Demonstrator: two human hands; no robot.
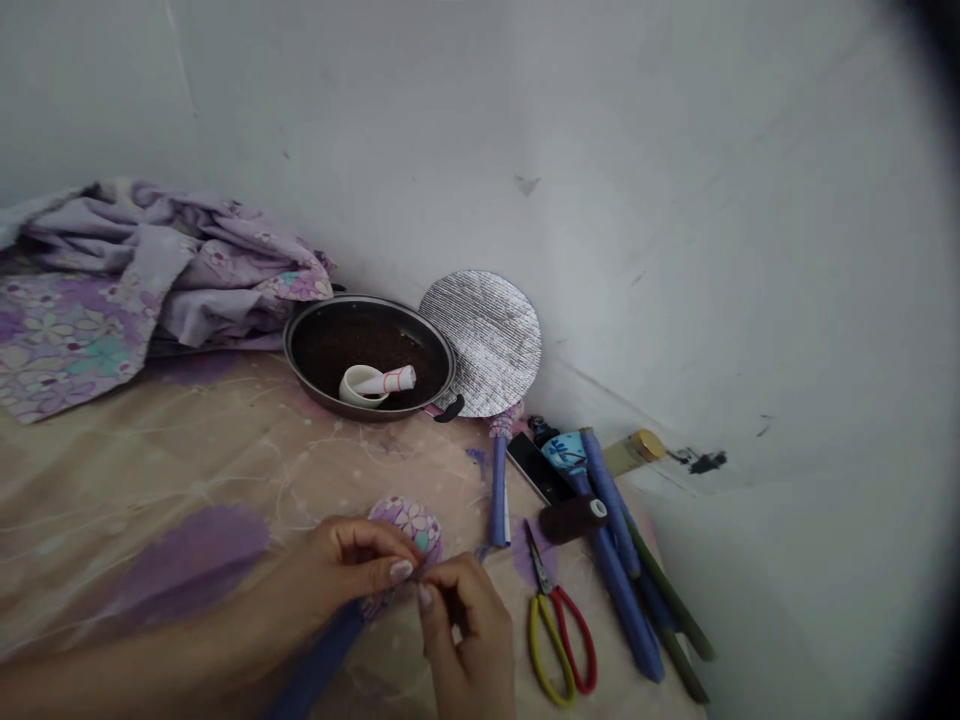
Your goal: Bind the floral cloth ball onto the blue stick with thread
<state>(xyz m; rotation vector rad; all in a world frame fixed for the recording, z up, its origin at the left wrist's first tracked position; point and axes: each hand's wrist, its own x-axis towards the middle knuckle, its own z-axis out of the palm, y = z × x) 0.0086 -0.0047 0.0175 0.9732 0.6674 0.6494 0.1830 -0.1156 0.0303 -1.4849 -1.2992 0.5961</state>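
My left hand (pixel 352 560) and my right hand (pixel 472 635) meet at the fingertips, both pinched closed. What lies between the fingers is too small to make out. Just behind them is a round head covered in purple floral cloth (pixel 411 516). A blue stick-like handle (pixel 322 660) runs from it under my left wrist toward the bottom edge. Right of my right hand lies a pair of scissors (pixel 541 575), with one yellow and one red handle. A dark spool of thread (pixel 571 520) rests beyond the scissors' tips.
A dark pan (pixel 296 375) holds a white cup (pixel 349 390) with a rolled white piece. A silver foil disc (pixel 487 340) leans on the wall. Blue-wrapped sticks (pixel 622 600), a phone (pixel 536 470) and a gold-capped container (pixel 634 452) lie right. Floral cloth (pixel 187 270) is heaped left.
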